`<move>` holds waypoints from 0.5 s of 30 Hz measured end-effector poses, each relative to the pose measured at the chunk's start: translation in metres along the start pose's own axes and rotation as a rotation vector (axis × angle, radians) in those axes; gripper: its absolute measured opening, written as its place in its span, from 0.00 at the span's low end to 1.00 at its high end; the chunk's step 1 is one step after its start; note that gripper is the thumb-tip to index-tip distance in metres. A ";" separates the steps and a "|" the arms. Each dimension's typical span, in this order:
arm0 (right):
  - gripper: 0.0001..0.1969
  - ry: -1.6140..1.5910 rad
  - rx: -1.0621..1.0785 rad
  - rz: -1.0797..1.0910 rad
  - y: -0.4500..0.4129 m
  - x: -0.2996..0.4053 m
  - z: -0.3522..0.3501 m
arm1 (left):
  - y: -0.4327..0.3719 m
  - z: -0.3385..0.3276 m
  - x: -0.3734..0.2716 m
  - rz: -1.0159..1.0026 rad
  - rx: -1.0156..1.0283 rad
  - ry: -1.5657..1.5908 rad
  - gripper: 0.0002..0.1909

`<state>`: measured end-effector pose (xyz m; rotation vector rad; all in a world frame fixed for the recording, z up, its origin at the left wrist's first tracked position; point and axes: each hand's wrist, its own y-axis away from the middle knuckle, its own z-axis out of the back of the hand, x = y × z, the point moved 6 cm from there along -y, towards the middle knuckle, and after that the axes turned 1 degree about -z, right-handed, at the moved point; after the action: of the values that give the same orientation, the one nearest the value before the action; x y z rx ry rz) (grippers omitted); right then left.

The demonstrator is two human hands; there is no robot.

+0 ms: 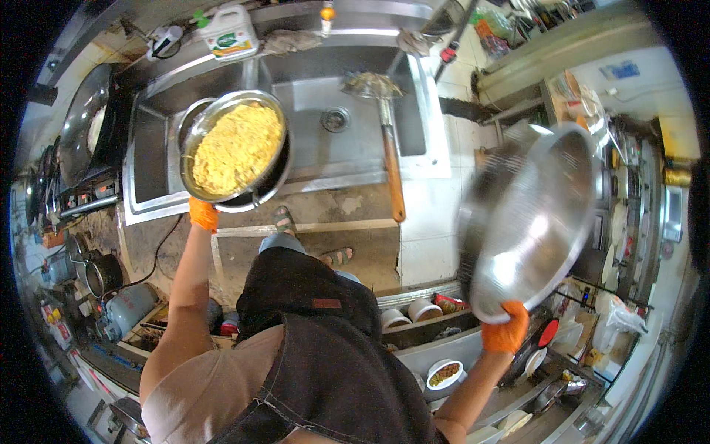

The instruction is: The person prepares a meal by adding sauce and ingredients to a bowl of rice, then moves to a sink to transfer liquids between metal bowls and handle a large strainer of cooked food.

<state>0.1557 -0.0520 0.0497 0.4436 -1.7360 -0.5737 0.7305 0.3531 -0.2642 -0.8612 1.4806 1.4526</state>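
My left hand, in an orange glove, grips the lower rim of a tilted steel bowl. Yellow food like scrambled egg fills that bowl. Under it, a metal pot shows only part of its rim and a dark inside, at the front edge of a double stainless sink. Off to the right, my gloved right hand holds a large steel basin by its near rim. The basin is tipped steeply and blurred. A skimmer with a wooden handle lies across the sink's front edge.
A wok stands left of the sink. Behind the sink are a white jug and a rag. A gas cylinder is at lower left. White tubs and a bowl of chopped food sit near my right side.
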 end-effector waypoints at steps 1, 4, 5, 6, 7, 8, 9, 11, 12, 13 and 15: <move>0.06 -0.025 0.076 -0.118 -0.016 -0.028 -0.037 | 0.004 0.002 -0.007 -0.004 0.031 -0.021 0.15; 0.10 -0.057 0.187 -0.369 -0.065 -0.115 -0.127 | 0.023 -0.011 -0.043 -0.227 0.068 -0.007 0.15; 0.15 -0.070 0.235 -0.426 -0.078 -0.137 -0.150 | 0.030 -0.013 -0.052 -0.321 0.085 -0.030 0.15; 0.14 -0.060 0.348 -0.476 -0.089 -0.160 -0.181 | 0.033 -0.016 -0.057 -0.333 0.108 0.059 0.17; 0.14 -0.046 0.460 -0.530 -0.098 -0.180 -0.208 | 0.036 -0.016 -0.060 -0.342 0.126 0.146 0.18; 0.14 -0.033 0.457 -0.535 -0.111 -0.194 -0.227 | 0.037 -0.015 -0.061 -0.332 0.117 0.149 0.18; 0.12 0.019 0.518 -0.533 -0.123 -0.207 -0.249 | 0.038 -0.014 -0.063 -0.338 0.097 -0.019 0.20; 0.08 0.126 0.633 -0.529 -0.149 -0.230 -0.280 | 0.039 -0.011 -0.056 -0.321 0.073 -0.184 0.21; 0.09 0.181 0.636 -0.558 -0.173 -0.243 -0.283 | 0.039 -0.007 -0.048 -0.271 0.073 -0.052 0.22; 0.08 0.321 0.544 -0.504 -0.190 -0.247 -0.290 | 0.039 -0.006 -0.043 -0.225 0.072 0.082 0.22; 0.04 0.459 0.436 -0.548 -0.207 -0.255 -0.307 | 0.049 0.003 -0.038 -0.326 0.076 -0.081 0.21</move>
<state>0.5124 -0.1168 -0.2164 1.2808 -1.2786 -0.4209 0.7007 0.3564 -0.2098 -0.9366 1.2590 1.1690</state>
